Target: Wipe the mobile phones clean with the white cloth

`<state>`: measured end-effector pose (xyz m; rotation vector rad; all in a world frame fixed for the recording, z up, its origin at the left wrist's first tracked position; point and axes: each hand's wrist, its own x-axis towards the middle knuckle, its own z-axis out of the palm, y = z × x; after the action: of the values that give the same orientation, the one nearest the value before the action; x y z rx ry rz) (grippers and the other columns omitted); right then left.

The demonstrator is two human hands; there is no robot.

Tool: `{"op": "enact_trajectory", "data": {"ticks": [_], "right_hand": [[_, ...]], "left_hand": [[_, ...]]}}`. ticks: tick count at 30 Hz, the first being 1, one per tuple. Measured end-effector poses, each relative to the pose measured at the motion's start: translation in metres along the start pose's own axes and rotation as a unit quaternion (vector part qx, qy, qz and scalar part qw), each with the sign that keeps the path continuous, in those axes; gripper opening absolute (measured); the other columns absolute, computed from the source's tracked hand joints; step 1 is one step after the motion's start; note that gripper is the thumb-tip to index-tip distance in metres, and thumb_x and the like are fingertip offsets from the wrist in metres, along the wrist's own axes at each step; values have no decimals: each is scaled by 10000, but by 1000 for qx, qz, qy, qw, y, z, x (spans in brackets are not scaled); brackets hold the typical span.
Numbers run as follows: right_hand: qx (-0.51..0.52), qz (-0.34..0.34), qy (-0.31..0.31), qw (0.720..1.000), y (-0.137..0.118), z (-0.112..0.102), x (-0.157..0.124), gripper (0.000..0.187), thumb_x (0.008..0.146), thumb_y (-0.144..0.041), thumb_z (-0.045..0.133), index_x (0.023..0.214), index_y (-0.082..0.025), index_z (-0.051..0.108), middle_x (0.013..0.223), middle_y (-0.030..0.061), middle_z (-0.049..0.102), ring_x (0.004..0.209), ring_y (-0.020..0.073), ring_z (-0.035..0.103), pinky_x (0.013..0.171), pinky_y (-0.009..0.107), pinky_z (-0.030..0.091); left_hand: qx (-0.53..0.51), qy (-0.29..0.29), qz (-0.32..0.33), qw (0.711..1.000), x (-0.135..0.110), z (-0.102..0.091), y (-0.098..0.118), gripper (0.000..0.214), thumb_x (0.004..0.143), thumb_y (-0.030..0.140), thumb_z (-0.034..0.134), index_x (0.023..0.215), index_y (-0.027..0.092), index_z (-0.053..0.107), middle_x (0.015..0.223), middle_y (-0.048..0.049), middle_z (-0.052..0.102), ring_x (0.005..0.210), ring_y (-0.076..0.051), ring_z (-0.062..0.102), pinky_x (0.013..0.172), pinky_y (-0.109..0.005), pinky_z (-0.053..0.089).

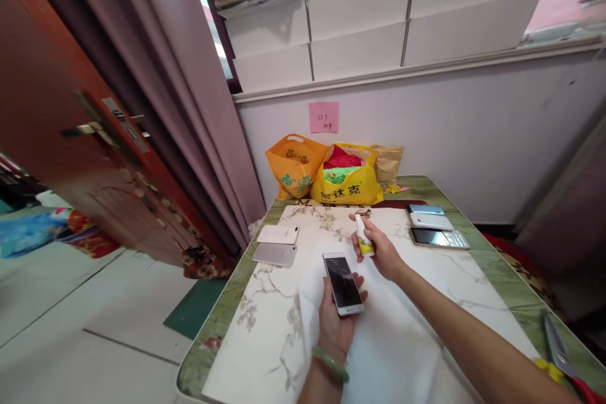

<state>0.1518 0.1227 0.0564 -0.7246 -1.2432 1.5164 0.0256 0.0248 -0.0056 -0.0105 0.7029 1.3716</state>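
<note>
A white smartphone (344,285) with a dark screen lies face up in my left hand (337,322), whose fingers curl round its edges. A green bangle circles that wrist. My right hand (381,251) grips a small white spray bottle (363,238) with a yellow label, held upright just above and to the right of the phone. The index finger is up by the bottle's top. Under both hands spreads a white sheet (383,353) on a floral-patterned cover (265,322).
Two phones (277,245) lie at the left. Several more (433,221) sit at the right. An orange bag (296,167), a yellow bag (348,186) and a brown pouch (389,161) stand at the back. Scissors (561,344) lie near the right edge. A wooden door (95,170) is at far left.
</note>
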Motion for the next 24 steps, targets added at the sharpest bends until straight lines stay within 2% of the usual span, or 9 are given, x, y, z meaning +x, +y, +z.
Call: {"op": "enact_trajectory", "data": {"ticks": [3, 5, 11, 14, 16, 18, 20, 22, 24], "right_hand": [[133, 13, -23, 991, -22, 13, -39, 652, 855, -384, 394, 1484, -296, 245, 720, -29, 521, 467, 116, 425, 370, 201, 353], [172, 17, -21, 985, -30, 21, -54, 644, 856, -379, 378, 1483, -321, 245, 689, -39, 498, 425, 100, 366, 339, 180, 293], [150, 2, -2, 989, -32, 38, -73, 553, 853, -411, 417, 1396, -313, 377, 745, -22, 527, 419, 85, 365, 330, 180, 281], [55, -14, 24, 998, -27, 37, -77, 542, 847, -432, 484, 1370, -315, 397, 882, 3, 568, 465, 87, 426, 341, 190, 313], [-63, -42, 68, 995, -21, 32, -80, 527, 850, -413, 508, 1356, -293, 418, 869, -4, 576, 473, 87, 446, 372, 198, 353], [-223, -80, 105, 966, -13, 25, -85, 502, 855, -372, 509, 1342, -268, 453, 780, -24, 580, 470, 97, 471, 454, 225, 431], [-359, -119, 107, 919, -5, 20, -90, 487, 856, -329, 494, 1337, -255, 481, 784, -10, 618, 553, 133, 559, 598, 272, 507], [-435, -148, 87, 884, 4, 17, -95, 486, 860, -304, 469, 1344, -256, 481, 942, 36, 663, 733, 181, 641, 746, 319, 528], [-469, -159, 82, 865, 11, 16, -97, 472, 864, -290, 449, 1334, -254, 474, 1031, 53, 664, 844, 203, 660, 801, 331, 522]], "left_hand": [[3, -19, 11, 1000, -2, 2, -1, 475, 899, 458, 536, 1249, 140, 578, 1218, -194, 649, 1135, -310, 623, 884, -439, 542], [14, -31, 18, 999, -4, 3, -2, 481, 898, 476, 531, 1235, 139, 591, 1232, -192, 641, 1139, -308, 620, 909, -437, 531], [47, -49, 31, 997, -7, -1, -2, 462, 863, 484, 574, 1202, 173, 619, 1185, -140, 673, 1013, -280, 675, 882, -425, 533], [38, -60, 22, 997, -6, -3, -1, 447, 867, 452, 559, 1188, 149, 625, 1144, -152, 686, 988, -287, 682, 851, -424, 536], [33, -82, 3, 996, -6, -3, -1, 462, 872, 437, 551, 1216, 134, 609, 1160, -166, 679, 1024, -299, 671, 852, -425, 531], [26, -105, -12, 994, -6, -2, -2, 463, 882, 419, 544, 1237, 127, 598, 1179, -170, 672, 1061, -301, 656, 869, -425, 524], [15, -113, -18, 993, -6, -1, -3, 426, 896, 388, 533, 1218, 120, 613, 1159, -160, 685, 1064, -284, 657, 891, -409, 519], [2, -103, -15, 995, -5, 1, -5, 376, 909, 355, 516, 1170, 117, 644, 1104, -140, 711, 1029, -255, 672, 903, -380, 517], [-5, -96, -12, 995, -5, 2, -5, 354, 919, 348, 497, 1119, 114, 671, 1053, -122, 729, 984, -232, 687, 897, -352, 522]]}}
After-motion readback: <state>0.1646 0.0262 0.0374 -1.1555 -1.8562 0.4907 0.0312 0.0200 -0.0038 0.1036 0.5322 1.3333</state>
